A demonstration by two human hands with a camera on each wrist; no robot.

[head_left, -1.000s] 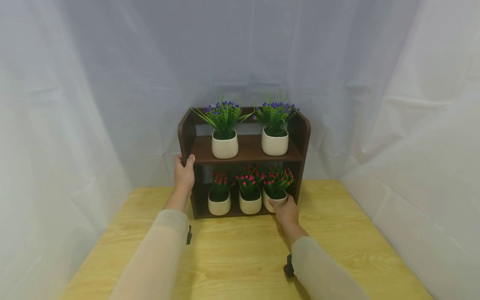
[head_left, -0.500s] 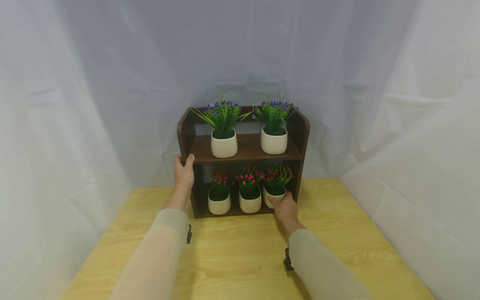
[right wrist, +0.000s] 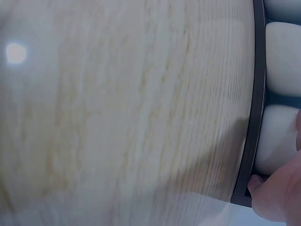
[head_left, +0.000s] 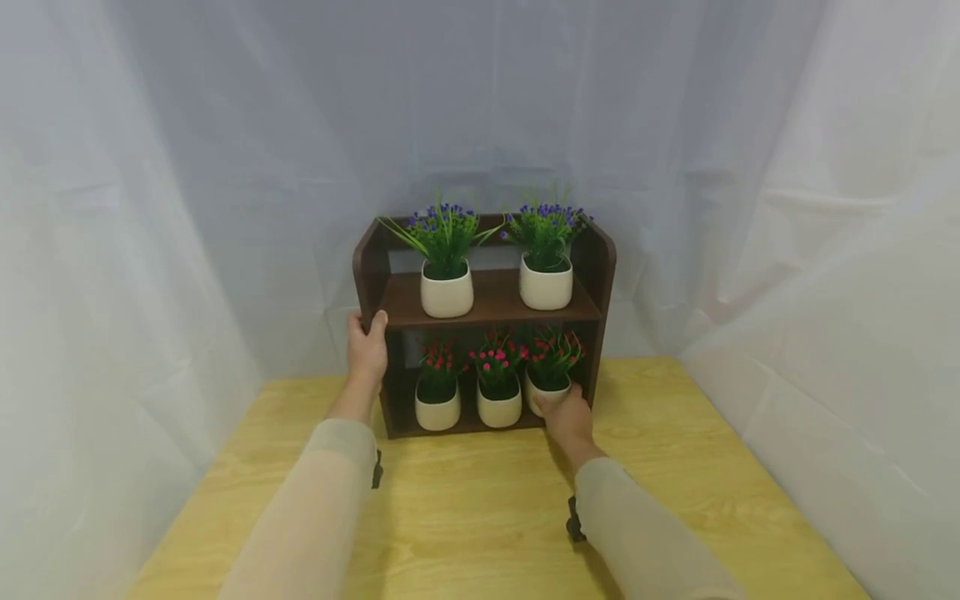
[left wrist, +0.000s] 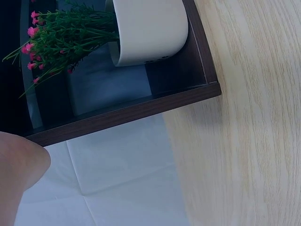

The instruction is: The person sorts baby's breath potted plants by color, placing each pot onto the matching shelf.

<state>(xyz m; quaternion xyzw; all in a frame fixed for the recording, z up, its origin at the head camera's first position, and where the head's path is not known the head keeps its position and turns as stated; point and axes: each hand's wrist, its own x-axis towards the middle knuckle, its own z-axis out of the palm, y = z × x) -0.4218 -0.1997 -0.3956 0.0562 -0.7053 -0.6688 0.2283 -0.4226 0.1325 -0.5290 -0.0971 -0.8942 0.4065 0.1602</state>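
A dark brown two-tier wooden shelf (head_left: 495, 298) stands on the table. My left hand (head_left: 367, 348) grips its left side panel, thumb at the front edge, level with the upper board. With my right hand (head_left: 570, 423) I hold the rightmost white pot (right wrist: 277, 141) of the lower tier, thumb across its front. Red flowers (head_left: 553, 357) rise from that pot; its right part is hidden by the hand. Beside it on the lower tier sit a middle pot (head_left: 499, 407) with pink flowers and a left pot (left wrist: 150, 30) with similar flowers.
On the upper tier stand two white pots with purple flowers, one left (head_left: 447, 296) and one right (head_left: 546, 287). The light wood table (head_left: 465, 517) extends in front and to both sides. White sheeting (head_left: 825, 275) hangs behind and at the sides.
The rightmost lower pot, with my right hand on it, has shifted slightly back into the shelf. My left hand stays on the side panel.
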